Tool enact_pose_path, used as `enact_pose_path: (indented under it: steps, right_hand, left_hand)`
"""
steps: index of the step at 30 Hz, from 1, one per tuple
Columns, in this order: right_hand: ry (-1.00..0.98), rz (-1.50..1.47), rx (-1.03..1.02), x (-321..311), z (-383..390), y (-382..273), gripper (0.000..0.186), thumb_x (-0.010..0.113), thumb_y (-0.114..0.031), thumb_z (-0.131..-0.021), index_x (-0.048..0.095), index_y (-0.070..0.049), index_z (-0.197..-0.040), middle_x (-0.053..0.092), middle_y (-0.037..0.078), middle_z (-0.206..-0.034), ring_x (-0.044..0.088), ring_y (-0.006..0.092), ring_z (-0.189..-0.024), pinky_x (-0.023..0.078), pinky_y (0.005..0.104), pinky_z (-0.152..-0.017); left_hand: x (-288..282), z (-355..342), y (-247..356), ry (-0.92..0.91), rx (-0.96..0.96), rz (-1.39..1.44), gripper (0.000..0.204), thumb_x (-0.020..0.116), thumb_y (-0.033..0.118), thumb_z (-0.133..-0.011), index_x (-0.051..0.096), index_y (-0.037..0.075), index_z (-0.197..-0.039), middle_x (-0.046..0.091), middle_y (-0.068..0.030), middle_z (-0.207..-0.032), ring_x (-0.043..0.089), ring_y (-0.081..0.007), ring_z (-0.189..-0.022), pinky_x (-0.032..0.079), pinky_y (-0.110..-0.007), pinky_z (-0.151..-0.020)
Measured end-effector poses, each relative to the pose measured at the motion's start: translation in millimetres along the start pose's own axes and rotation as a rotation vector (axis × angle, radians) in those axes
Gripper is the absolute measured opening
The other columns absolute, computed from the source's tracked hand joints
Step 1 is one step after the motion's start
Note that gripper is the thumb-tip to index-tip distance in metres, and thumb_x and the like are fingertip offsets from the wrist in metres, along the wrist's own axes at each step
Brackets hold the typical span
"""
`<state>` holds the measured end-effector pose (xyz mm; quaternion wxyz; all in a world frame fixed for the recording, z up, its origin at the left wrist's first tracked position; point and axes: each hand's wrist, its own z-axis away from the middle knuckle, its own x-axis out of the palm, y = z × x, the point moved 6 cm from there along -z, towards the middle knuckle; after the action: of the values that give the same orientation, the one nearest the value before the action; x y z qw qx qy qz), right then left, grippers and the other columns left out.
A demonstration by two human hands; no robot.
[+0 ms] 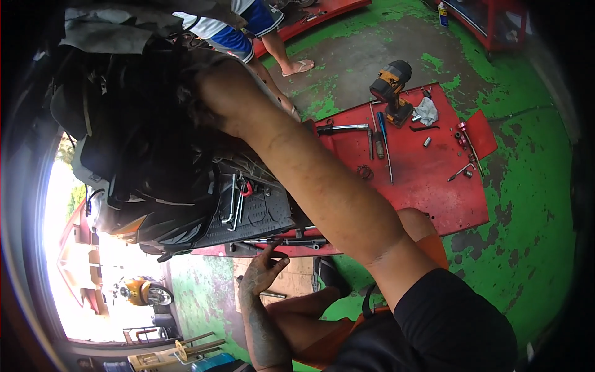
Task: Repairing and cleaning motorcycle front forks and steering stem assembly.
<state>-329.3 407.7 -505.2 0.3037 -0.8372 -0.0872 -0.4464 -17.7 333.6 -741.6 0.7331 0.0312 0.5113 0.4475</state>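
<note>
My right arm stretches diagonally up into the dark body of a black scooter, where my right hand is in shadow, its fingers hidden. My left hand is open, index finger extended and thumb apart, just below long metal tools along the red stand's edge; whether it touches them I cannot tell. Hex wrenches and a red-handled tool lie on the scooter's footboard. On the red stand are a cordless impact driver, screwdrivers, a ratchet, sockets and a rag.
Another person's legs and sandalled feet stand beyond the scooter. Red carts and a spray can are at the back on the worn green floor. A yellow motorbike stands by the bright doorway; cardboard lies below the stand.
</note>
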Motion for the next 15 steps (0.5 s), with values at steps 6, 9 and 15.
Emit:
enact_pose_path:
  steps: [6,9,15]
  right_hand:
    - [-0.317,-0.756,0.056,-14.6,6.1,6.3,0.025,0.047,-0.003,-0.093,0.055,-0.005,-0.117,0.063,0.005,-0.091,0.064,0.0151,-0.080,0.057,0.0340,-0.071]
    - [-0.248,-0.653,0.001,-34.0,28.5,-2.1,0.029,0.045,-0.004,-0.094,0.053,-0.006,-0.123,0.063,0.005,-0.096,0.064,0.0166,-0.083,0.057,0.0336,-0.075]
    - [-0.324,-0.558,0.033,-64.9,79.4,-9.6,0.027,0.049,-0.013,-0.099,0.053,-0.007,-0.125,0.064,0.006,-0.099,0.064,0.0181,-0.088,0.055,0.0334,-0.079]
  left_hand:
    - [6.3,-2.0,-0.5,-0.010,0.006,-0.009,0.063,0.067,0.037,-0.092,0.042,0.010,-0.144,0.070,-0.0145,-0.113,0.070,-0.0266,-0.097,0.054,-0.038,-0.085]
    - [8.6,2.6,2.8,-0.009,0.005,-0.001,0.063,0.068,0.037,-0.092,0.043,0.010,-0.144,0.070,-0.0145,-0.113,0.070,-0.0258,-0.096,0.054,-0.038,-0.084]
    - [11.4,5.7,-1.7,-0.001,0.025,0.007,0.062,0.069,0.035,-0.091,0.044,0.009,-0.142,0.071,-0.0147,-0.111,0.070,-0.0239,-0.092,0.055,-0.037,-0.082]
